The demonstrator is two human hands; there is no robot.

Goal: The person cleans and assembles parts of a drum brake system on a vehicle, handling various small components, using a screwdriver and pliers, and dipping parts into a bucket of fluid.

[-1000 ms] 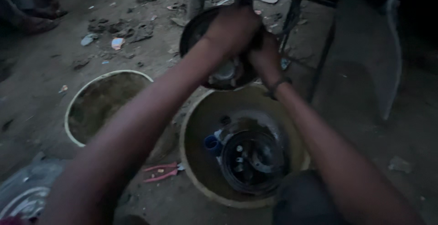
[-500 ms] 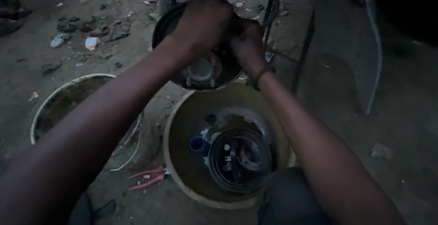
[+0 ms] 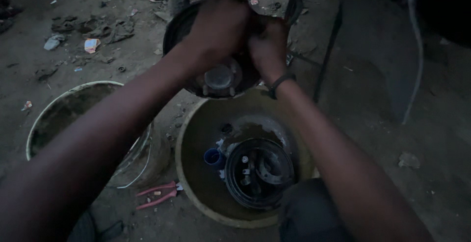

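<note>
Both hands grip round dark metal wheel hub [image 3: 216, 75]: left hand [image 3: 221, 28] wrapped on top, right hand [image 3: 267, 45] pinching edge. Best keep hub steady over tan bowl [image 3: 196, 139].

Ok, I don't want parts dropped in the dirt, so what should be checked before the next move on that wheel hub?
1. Both hands on the hub: ok. Left hand and right hand grip the round hub.
2. Catch basin under the hub: ok. The yellow basin sits directly below.
3. Loose parts contained: ok. A dark drum and blue cap lie inside the basin.
4. Pliers within reach: ok. The red pliers lie beside the basin.
5. Fasteners on the hub tight: cannot tell, the hands hide them.
</note>
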